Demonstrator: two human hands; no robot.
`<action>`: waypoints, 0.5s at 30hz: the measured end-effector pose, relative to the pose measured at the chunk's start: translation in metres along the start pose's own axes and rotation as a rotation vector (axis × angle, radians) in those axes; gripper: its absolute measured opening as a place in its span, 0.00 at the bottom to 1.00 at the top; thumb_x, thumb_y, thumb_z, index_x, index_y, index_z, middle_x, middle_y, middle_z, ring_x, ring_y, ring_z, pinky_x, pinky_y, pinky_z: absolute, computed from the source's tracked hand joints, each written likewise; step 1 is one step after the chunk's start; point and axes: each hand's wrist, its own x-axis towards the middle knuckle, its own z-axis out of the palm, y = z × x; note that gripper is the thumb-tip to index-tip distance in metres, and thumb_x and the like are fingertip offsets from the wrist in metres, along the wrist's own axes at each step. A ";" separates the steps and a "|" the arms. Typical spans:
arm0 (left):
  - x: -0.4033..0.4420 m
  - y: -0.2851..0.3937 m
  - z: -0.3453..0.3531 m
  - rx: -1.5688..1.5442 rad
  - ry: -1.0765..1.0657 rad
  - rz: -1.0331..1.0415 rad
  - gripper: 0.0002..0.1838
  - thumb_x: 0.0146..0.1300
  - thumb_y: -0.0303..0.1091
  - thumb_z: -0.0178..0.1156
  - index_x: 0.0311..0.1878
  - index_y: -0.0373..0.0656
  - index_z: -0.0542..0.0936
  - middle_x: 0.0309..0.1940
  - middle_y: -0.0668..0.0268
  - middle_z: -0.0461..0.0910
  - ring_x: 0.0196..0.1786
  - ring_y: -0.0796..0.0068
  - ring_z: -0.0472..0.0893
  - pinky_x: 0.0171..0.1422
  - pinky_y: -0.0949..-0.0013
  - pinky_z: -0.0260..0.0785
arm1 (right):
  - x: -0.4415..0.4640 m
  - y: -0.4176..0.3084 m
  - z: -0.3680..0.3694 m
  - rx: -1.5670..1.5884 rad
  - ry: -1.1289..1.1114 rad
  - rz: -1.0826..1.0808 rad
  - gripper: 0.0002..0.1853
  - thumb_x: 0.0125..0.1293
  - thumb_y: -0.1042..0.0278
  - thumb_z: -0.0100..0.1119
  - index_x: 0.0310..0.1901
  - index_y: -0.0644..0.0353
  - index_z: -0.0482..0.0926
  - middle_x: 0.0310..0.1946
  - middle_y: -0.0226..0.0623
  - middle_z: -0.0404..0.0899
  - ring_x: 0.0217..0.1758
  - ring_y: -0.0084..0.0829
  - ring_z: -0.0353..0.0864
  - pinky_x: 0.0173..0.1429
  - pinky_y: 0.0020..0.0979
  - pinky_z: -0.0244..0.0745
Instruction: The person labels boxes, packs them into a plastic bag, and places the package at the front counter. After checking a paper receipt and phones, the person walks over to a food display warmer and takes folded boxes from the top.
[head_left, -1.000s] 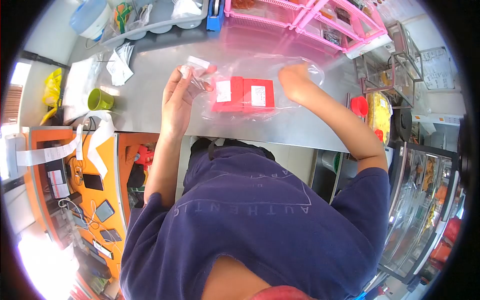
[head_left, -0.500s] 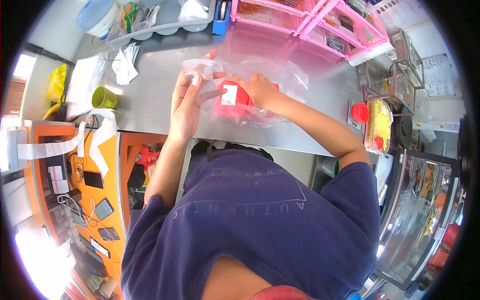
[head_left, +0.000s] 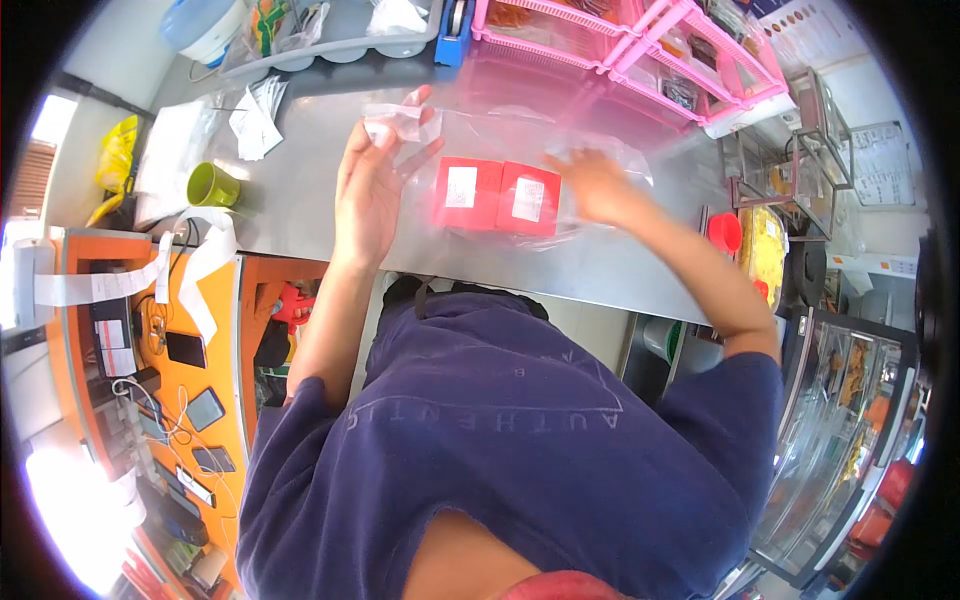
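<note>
Two red boxes with white printed labels lie side by side on the steel counter, inside a clear plastic bag. My left hand is raised left of the boxes, thumb and fingers pinching the gathered end of the bag. To the right of the boxes, my right hand is over the bag's other side, blurred by motion. Whether its fingers grip the film cannot be made out.
A green cup and white slips stand left on the counter. Along the back are a grey tray, a blue tape dispenser and pink drawers. A red lid and yellow-filled container sit at right.
My right hand has slid right, off the red boxes, uncovering the second label. The bag's film is drawn out to the right. My left hand still pinches the bag's end.
</note>
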 end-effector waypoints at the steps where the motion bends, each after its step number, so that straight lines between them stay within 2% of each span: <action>1: 0.004 0.001 -0.002 -0.067 0.014 0.002 0.15 0.69 0.36 0.43 0.53 0.40 0.71 0.64 0.49 0.65 0.61 0.62 0.71 0.62 0.55 0.67 | -0.002 0.023 -0.011 0.025 -0.185 0.002 0.51 0.35 0.58 0.76 0.66 0.55 0.61 0.58 0.50 0.69 0.59 0.50 0.70 0.58 0.43 0.68; 4: 0.012 0.019 0.003 -0.081 0.032 -0.036 0.14 0.68 0.35 0.42 0.49 0.39 0.72 0.61 0.48 0.68 0.56 0.64 0.75 0.57 0.60 0.69 | -0.022 0.019 -0.081 -0.110 -0.217 -0.055 0.43 0.31 0.61 0.78 0.56 0.56 0.73 0.49 0.41 0.78 0.52 0.41 0.78 0.49 0.39 0.75; 7: 0.022 0.033 -0.010 0.051 -0.018 0.004 0.12 0.67 0.33 0.43 0.45 0.39 0.73 0.58 0.48 0.71 0.48 0.68 0.78 0.50 0.65 0.70 | -0.014 -0.016 -0.128 -0.211 -0.319 0.003 0.47 0.25 0.59 0.80 0.56 0.56 0.73 0.48 0.36 0.79 0.51 0.40 0.79 0.49 0.40 0.75; 8: 0.025 0.039 -0.014 0.043 0.006 0.029 0.09 0.66 0.33 0.44 0.40 0.40 0.73 0.56 0.48 0.74 0.40 0.71 0.80 0.45 0.68 0.69 | -0.007 -0.018 -0.133 -0.207 -0.323 -0.010 0.49 0.24 0.59 0.80 0.58 0.57 0.71 0.49 0.40 0.79 0.52 0.42 0.78 0.51 0.40 0.74; 10: 0.027 0.055 -0.025 0.058 -0.022 0.032 0.08 0.65 0.33 0.45 0.38 0.41 0.72 0.56 0.49 0.74 0.38 0.71 0.80 0.44 0.68 0.70 | 0.011 -0.019 -0.146 -0.204 -0.323 -0.051 0.54 0.21 0.59 0.80 0.60 0.59 0.68 0.50 0.47 0.77 0.55 0.45 0.75 0.55 0.42 0.71; 12: 0.025 0.073 -0.031 0.111 0.025 0.047 0.07 0.64 0.33 0.48 0.33 0.41 0.71 0.55 0.49 0.75 0.34 0.71 0.80 0.41 0.69 0.71 | 0.023 -0.024 -0.151 -0.185 -0.262 -0.150 0.54 0.21 0.57 0.80 0.60 0.60 0.68 0.51 0.48 0.76 0.55 0.46 0.75 0.57 0.41 0.70; 15: 0.022 0.086 -0.045 0.192 0.112 0.017 0.08 0.65 0.34 0.52 0.34 0.40 0.71 0.53 0.50 0.76 0.32 0.73 0.80 0.39 0.71 0.72 | 0.056 -0.036 -0.146 -0.154 -0.248 -0.297 0.56 0.21 0.52 0.80 0.60 0.61 0.68 0.53 0.50 0.75 0.56 0.47 0.74 0.59 0.41 0.68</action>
